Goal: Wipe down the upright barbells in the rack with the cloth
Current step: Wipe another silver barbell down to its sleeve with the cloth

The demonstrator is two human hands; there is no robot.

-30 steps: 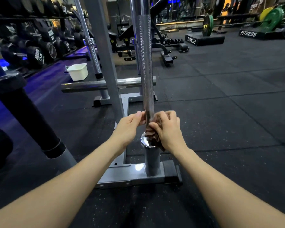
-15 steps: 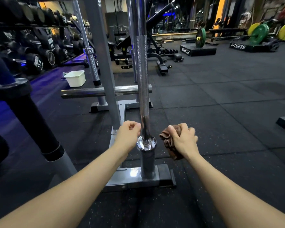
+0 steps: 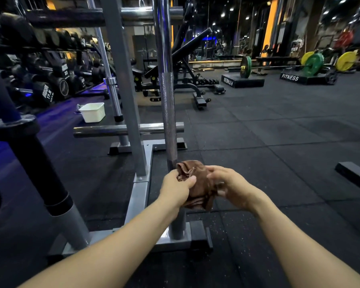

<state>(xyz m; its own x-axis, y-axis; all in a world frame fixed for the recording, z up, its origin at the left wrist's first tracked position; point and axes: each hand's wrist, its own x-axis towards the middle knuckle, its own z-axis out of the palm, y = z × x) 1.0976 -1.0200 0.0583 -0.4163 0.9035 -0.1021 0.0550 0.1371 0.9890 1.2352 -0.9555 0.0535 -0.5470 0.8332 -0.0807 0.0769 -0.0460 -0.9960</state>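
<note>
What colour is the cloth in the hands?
Brown cloth, seen in the head view.

We see a dark gym floor of black speckled rubber tiles [image 3: 279,132], blue light washing its left strip. On the left we note a rack of black hex dumbbells [image 3: 48,80] and a white plastic tub [image 3: 93,112] sitting on the floor near it. Behind, a black adjustable incline bench [image 3: 187,59]. Far right we count black lifting platforms lettered FITNESS [image 3: 299,79] carrying green bumper plates [image 3: 313,63] and a yellow bumper plate [image 3: 345,61]. Orange-lit pillars [image 3: 269,28] and small ceiling spotlights [image 3: 227,13] at the back.
</note>
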